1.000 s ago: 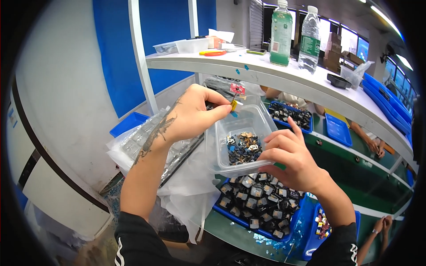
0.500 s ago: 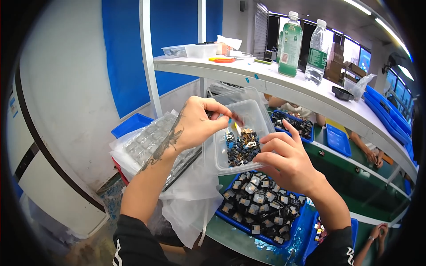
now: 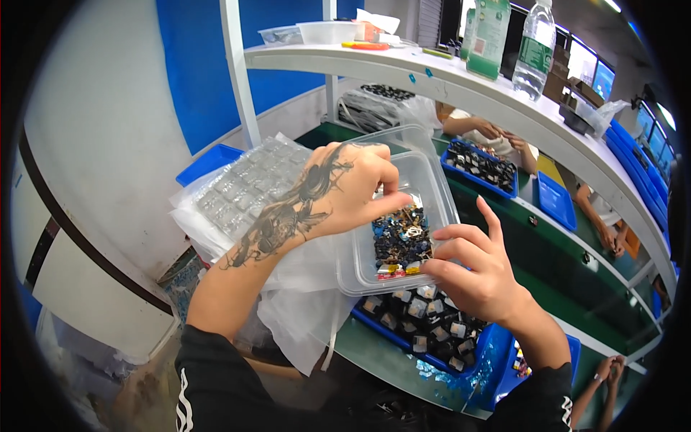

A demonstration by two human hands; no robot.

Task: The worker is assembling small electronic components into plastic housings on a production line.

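A clear plastic container [image 3: 426, 173] holds a heap of small blue, black and gold parts [image 3: 398, 234], with a few red and yellow pieces [image 3: 392, 271] at its near end. My right hand [image 3: 479, 270] grips the container's right side, its index finger raised. Over the container's left side reaches my left hand [image 3: 345, 187], back of the hand up, thumb and fingertips pinched together. Whatever may be between those fingertips is hidden. Below the container stands a blue tray [image 3: 389, 347] full of small black pieces with clear and silvery faces [image 3: 435, 324].
Clear blister sheets [image 3: 245, 183] lie to the left on white plastic. A white shelf [image 3: 317, 56] crosses above with bottles [image 3: 536, 54] on it. Another blue tray [image 3: 568, 345] sits at lower right. Other people's hands [image 3: 497, 137] work beyond, beside a filled blue tray [image 3: 479, 169].
My left hand has moved lower and to the right, turning its back upward. Red and yellow pieces now show at the container's near end. The view has tilted down a little.
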